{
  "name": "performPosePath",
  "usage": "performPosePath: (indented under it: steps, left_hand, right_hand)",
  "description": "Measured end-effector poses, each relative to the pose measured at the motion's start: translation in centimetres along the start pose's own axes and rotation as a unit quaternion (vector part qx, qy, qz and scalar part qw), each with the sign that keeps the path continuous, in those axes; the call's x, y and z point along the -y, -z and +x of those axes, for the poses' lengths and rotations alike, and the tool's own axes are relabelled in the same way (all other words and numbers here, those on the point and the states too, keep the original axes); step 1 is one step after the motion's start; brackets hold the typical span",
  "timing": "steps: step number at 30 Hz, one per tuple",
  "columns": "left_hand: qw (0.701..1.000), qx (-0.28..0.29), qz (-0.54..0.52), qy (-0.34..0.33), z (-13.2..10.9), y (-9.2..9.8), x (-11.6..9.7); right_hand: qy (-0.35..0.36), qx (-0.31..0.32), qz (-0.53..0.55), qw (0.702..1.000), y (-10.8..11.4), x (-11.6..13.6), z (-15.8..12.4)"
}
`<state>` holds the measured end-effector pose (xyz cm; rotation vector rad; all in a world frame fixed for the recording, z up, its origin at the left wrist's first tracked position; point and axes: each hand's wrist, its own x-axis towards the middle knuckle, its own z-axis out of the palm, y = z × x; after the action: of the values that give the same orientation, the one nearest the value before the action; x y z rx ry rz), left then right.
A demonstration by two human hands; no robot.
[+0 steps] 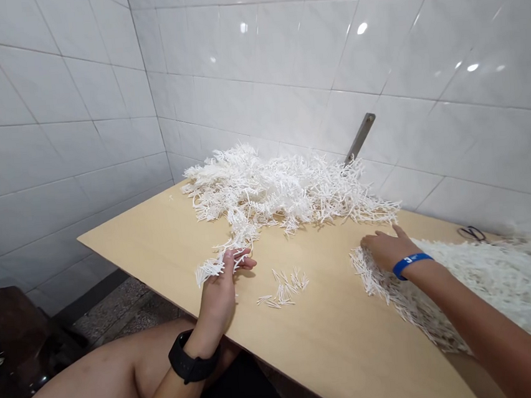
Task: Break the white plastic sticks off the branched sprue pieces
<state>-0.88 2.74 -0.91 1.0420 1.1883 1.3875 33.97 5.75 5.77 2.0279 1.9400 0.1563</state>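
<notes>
Over the surface, the left hand pinches a white clump — a big tangled heap behind looks not done. The right hand is at the loose pile, where lots look done — I can't tell if it grips any.

The tabletop offers a low lane between the left hand and the right hand, interrupted only by a loose scatter of sticks. A second bare zone extends along the far-left corner. Rearward access is obstructed by a tangled white heap, whose trailing strands reach the left hand; a tilted metal bar and tiled wall stand behind. A broad white pile obstructs the right side.
</notes>
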Motion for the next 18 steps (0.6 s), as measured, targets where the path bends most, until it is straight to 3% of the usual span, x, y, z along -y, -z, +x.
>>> performPosePath:
  steps: [3, 6, 9, 11, 14, 18]
  left_hand:
    - [1.0, 0.001, 0.002, -0.004, 0.0, -0.1, 0.0]
    - [0.999, -0.024, -0.029, -0.014, 0.1, -0.2, 0.1]
    - [0.995, -0.057, -0.083, -0.018, 0.1, -0.2, -0.1]
    - [0.992, -0.066, -0.105, -0.015, 0.2, -0.1, -0.1]
    - [0.992, -0.069, -0.1, -0.02, 0.2, 0.0, -0.1]
    - [0.996, -0.056, -0.068, -0.012, 0.1, 0.1, 0.1]
  right_hand:
    - [0.047, -0.067, 0.031, 0.996, 0.9, 3.2, -2.0]
    - [0.21, -0.154, 0.161, 0.952, 1.7, 9.5, -4.9]
    - [0.305, -0.163, 0.205, 0.916, 1.6, 16.4, -7.0]
    - [0.323, -0.157, 0.206, 0.91, 1.2, 19.3, -7.0]
    - [0.283, -0.129, 0.166, 0.936, 0.1, 19.0, -5.6]
    - [0.114, -0.089, 0.112, 0.983, -1.9, 11.8, -4.1]
